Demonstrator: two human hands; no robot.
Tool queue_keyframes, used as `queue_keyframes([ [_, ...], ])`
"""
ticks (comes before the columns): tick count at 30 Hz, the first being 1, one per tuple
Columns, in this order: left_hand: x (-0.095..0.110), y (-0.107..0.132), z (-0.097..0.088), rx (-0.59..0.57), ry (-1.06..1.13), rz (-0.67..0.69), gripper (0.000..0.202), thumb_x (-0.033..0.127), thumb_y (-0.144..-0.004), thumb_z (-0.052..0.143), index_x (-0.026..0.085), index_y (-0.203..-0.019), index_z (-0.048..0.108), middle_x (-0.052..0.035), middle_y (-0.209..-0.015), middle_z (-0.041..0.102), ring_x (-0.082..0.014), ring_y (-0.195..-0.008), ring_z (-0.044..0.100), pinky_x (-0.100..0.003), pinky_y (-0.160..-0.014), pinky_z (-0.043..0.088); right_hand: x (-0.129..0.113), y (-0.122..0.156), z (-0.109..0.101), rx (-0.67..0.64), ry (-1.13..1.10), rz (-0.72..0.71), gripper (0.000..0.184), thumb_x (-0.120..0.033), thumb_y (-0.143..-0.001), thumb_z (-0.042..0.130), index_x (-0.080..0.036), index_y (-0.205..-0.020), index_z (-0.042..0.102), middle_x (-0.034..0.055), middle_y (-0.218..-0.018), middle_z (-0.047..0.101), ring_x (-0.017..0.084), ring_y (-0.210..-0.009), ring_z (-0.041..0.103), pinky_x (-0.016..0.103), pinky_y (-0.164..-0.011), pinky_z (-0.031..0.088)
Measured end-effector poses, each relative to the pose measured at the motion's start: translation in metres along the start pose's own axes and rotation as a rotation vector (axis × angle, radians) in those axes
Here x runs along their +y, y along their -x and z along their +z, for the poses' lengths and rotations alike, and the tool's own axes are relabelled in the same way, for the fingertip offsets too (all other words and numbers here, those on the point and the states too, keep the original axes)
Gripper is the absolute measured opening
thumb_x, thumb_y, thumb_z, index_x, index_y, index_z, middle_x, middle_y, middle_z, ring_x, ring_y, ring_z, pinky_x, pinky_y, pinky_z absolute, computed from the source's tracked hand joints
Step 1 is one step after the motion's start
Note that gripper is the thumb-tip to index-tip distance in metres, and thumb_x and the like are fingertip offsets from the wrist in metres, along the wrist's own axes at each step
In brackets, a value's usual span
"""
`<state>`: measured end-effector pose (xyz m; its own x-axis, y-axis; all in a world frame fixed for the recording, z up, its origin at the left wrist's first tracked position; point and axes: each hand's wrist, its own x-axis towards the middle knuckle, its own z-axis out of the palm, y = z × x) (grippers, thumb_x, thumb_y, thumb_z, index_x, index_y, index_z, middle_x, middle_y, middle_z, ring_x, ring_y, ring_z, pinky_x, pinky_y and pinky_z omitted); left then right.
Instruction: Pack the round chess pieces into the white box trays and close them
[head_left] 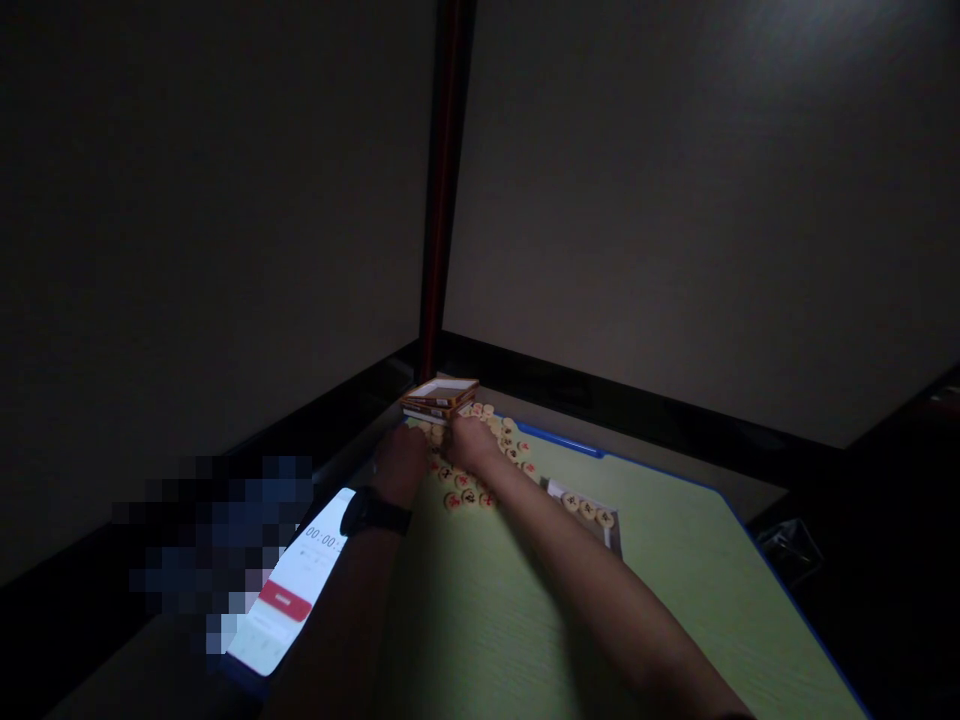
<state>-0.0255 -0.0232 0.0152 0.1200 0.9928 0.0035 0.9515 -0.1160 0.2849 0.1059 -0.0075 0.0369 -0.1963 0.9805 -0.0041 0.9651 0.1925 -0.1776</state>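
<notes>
Round wooden Chinese chess pieces (469, 496) with red and black characters lie spread over the far part of the green table. My right hand (474, 442) reaches in among them, its fingers curled down; whatever they hold is hidden. Beside it on the left, my left hand (401, 458) is at the edge of the pieces, with a dark watch on the wrist. Its fingers are in shadow and cannot be made out. An open shallow box (577, 530), partly behind my right forearm, has three black-character pieces in a row inside.
Stacked flat boxes (442, 397) stand at the far corner, just beyond my hands. A lit phone (289, 590) showing a timer lies left of my left forearm. The green table (675, 540) has a blue edge, and walls rise behind it.
</notes>
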Motion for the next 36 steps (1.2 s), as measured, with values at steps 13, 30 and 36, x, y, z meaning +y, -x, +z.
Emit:
queue_keyframes([
  [13,0.021,0.016,-0.017,0.070,-0.096,-0.129,0.042,0.008,-0.091,0.035,0.009,-0.107,0.073,-0.0237,-0.109,0.070,-0.0326,-0.103,0.069,-0.038,-0.079,0.056,0.068,0.050,-0.023,-0.224,-1.518,0.075,0.016,-0.010,-0.084,0.066,-0.015,-0.099,0.066,0.0047,-0.084,0.073,0.014,-0.077,0.074,0.026,-0.076,0.059],
  [30,0.012,-0.013,-0.013,0.006,0.526,0.219,0.034,0.030,-0.089,0.051,0.010,-0.111,0.067,-0.0100,-0.100,0.072,-0.0204,-0.090,0.065,-0.029,-0.076,0.052,0.075,0.065,-0.025,-0.122,-1.224,0.032,0.028,0.003,-0.058,0.058,-0.015,-0.079,0.061,-0.0044,-0.055,0.065,0.010,-0.051,0.060,0.017,-0.046,0.042],
  [36,0.013,-0.010,-0.015,-0.106,0.510,0.232,0.034,0.028,-0.079,0.059,0.012,-0.109,0.065,-0.0080,-0.098,0.072,-0.0170,-0.084,0.064,-0.026,-0.072,0.051,0.071,0.067,-0.019,-0.114,-1.136,0.045,0.023,0.001,-0.062,0.058,-0.017,-0.077,0.056,-0.0046,-0.059,0.062,0.012,-0.054,0.061,0.019,-0.050,0.042],
])
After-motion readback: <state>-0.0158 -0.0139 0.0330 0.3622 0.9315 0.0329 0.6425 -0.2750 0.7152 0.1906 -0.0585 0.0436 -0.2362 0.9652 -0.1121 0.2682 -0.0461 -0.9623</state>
